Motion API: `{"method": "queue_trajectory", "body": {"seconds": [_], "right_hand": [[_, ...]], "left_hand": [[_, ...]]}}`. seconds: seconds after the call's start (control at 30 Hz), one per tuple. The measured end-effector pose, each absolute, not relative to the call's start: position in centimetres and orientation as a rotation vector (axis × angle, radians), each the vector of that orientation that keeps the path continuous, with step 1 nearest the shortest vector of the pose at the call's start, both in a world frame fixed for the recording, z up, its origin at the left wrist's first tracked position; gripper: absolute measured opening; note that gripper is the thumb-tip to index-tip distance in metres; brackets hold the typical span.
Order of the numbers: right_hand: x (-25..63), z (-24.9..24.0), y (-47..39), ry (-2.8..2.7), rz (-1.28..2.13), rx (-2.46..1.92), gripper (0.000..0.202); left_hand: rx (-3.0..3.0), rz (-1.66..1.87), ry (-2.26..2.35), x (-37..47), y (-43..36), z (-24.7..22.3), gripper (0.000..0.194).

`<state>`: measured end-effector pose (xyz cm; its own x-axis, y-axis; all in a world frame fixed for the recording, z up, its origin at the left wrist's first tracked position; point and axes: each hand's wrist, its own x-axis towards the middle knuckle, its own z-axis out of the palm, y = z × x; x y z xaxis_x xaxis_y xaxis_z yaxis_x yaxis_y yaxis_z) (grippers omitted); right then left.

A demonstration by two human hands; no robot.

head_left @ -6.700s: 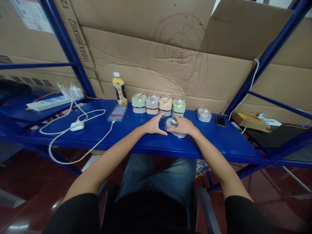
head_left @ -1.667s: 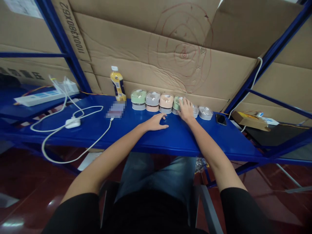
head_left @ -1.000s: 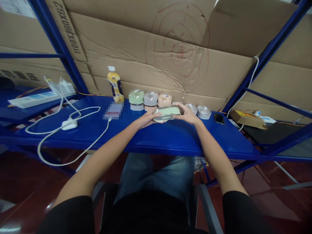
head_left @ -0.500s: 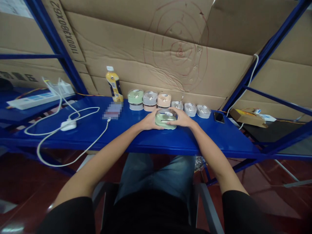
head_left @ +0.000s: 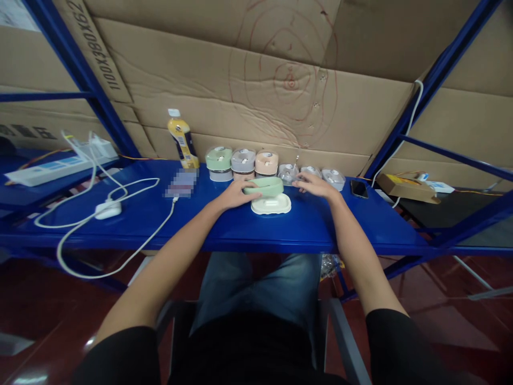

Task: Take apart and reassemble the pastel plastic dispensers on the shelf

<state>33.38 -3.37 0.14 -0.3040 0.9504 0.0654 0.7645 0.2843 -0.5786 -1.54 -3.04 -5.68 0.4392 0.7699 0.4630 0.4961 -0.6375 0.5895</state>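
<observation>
Pale green oval plastic ring (head_left: 272, 186): raised at a slight tilt just above and behind the cream tray, near the middle of the blue table.
Left hand (head_left: 237, 195): gripping the ring's left end, thumb at the front, fingers behind.
Right hand (head_left: 317, 186): apart from the ring, fingers partly bent; whether they touch or hold anything clear, I cannot tell.
Cream shallow tray with rounded corners (head_left: 271, 205): flat on the blue metal table (head_left: 296, 230), a raised oval in its middle.
Stacked boxes, left to right: green-over-grey stack (head_left: 219, 162), grey-over-pink stack (head_left: 243, 162), peach-over-grey stack (head_left: 266, 162), each with a clear top and a small round sticker too tiny to read.
Single grey boxes with clear lids: one (head_left: 287, 174) just left of the right hand, one (head_left: 311, 172) partly behind it, one (head_left: 333, 179) to its right.
Yellow drink bottle, white cap (head_left: 183, 140): upright, dark label, brand unreadable.
Cardboard wall (head_left: 192, 69): "1100X380X62" printed at left, red hand-drawn rings (head_left: 292, 80), large dark characters cut off at far left.
Devices: pixelated rectangular item (head_left: 181, 183) on a white cable (head_left: 138, 250), black phone (head_left: 358, 188) near the table's right end, white power strip (head_left: 60, 163) at far left.
Open cardboard carton (head_left: 407, 189): right, yellow patch, lettering illegible.
</observation>
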Motion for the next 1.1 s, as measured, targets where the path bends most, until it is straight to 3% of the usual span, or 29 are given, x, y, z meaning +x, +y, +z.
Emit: {"method": "queue_trajectory", "body": {"seconds": [0.23,0.43,0.57,0.8,1.1], "right_hand": [[34.4,0.4,-3.2,-2.319,0.537,-1.545,0.07],[34.4,0.0,-2.8,-2.161,0.488,-1.426,0.078],[33.5,0.0,-3.1,-2.02,0.418,-1.171,0.082],[29.7,-1.6,-3.7,-2.323,0.518,-0.9,0.09],[29.0,-2.6,-3.3,-2.46,0.436,-0.879,0.087]], "left_hand": [[2.347,0.996,1.308,-4.4,-1.1,-5.5,0.057],[2.357,1.073,1.172,-3.1,-2.3,-4.9,0.053],[2.35,1.119,1.078,-0.3,-4.4,-4.9,0.083],[2.327,1.081,1.12,2.7,-5.3,-6.9,0.133],[2.398,1.066,0.97,2.2,-4.6,-7.8,0.148]]}}
